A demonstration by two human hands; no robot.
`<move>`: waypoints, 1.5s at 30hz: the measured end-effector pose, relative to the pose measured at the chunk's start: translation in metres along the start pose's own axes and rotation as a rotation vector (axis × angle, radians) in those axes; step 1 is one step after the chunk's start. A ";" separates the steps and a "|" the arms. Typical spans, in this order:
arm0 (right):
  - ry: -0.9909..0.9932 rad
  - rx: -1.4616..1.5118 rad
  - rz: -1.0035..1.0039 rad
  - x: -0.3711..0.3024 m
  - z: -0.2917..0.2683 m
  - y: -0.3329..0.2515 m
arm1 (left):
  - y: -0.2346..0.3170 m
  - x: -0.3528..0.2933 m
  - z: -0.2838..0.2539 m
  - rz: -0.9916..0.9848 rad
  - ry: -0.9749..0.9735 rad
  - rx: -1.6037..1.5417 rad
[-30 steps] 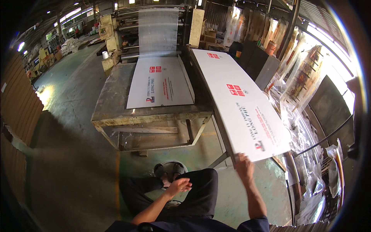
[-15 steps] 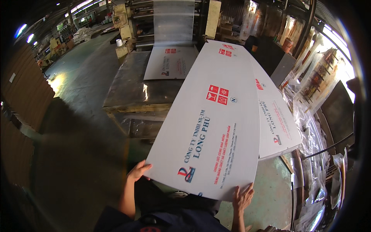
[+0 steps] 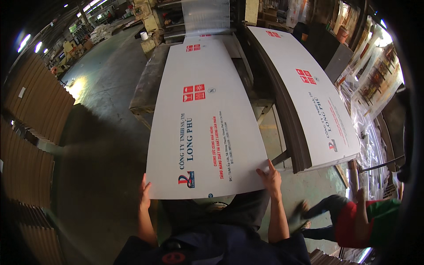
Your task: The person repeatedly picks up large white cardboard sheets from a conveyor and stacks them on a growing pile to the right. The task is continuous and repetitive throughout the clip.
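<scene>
Stretching back beneath roof lights, a green-grey floor (image 3: 104,68) runs past stacks of brown boards (image 3: 37,110) on the left. Ahead, a dark metal table (image 3: 152,84) stands before a roller machine, from which a clear film (image 3: 206,17) hangs. Right of the table, a thick pile of printed white boards (image 3: 316,104) lies at a slant, with crumpled plastic (image 3: 366,128) beyond it. At lower right is a co-worker in red and green (image 3: 362,223), partly cut off by the dark rim. A long white printed sheet (image 3: 201,132) lies between the person's hands, its near edge above the lap, its far end over the table toward the machine. Both forearms rise from below, well apart. The left hand (image 3: 145,194) grasps the near left corner from the side; the right hand (image 3: 270,180) grips the near right corner, thumb on top, some fingers hidden.
</scene>
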State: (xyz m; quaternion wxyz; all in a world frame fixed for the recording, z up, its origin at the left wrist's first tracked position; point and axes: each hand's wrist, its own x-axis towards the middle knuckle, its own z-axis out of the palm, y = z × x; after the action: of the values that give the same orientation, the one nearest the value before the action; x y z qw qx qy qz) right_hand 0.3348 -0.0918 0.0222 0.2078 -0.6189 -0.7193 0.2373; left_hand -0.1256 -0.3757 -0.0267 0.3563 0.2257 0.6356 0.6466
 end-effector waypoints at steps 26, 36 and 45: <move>0.025 0.298 0.152 -0.116 -0.025 0.045 | -0.019 -0.081 0.002 -0.083 0.076 -0.032; 0.111 0.390 0.122 -0.033 0.066 0.083 | -0.135 0.004 0.014 -0.028 0.060 -0.148; 0.203 0.406 -0.078 0.008 0.161 0.133 | -0.243 0.075 0.022 0.077 0.166 -0.245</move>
State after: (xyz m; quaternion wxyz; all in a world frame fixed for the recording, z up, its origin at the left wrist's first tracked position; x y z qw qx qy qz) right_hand 0.3440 -0.0815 -0.1861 0.4083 -0.5568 -0.6555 0.3058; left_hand -0.1148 -0.3202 -0.2760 0.3021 0.1505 0.5700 0.7491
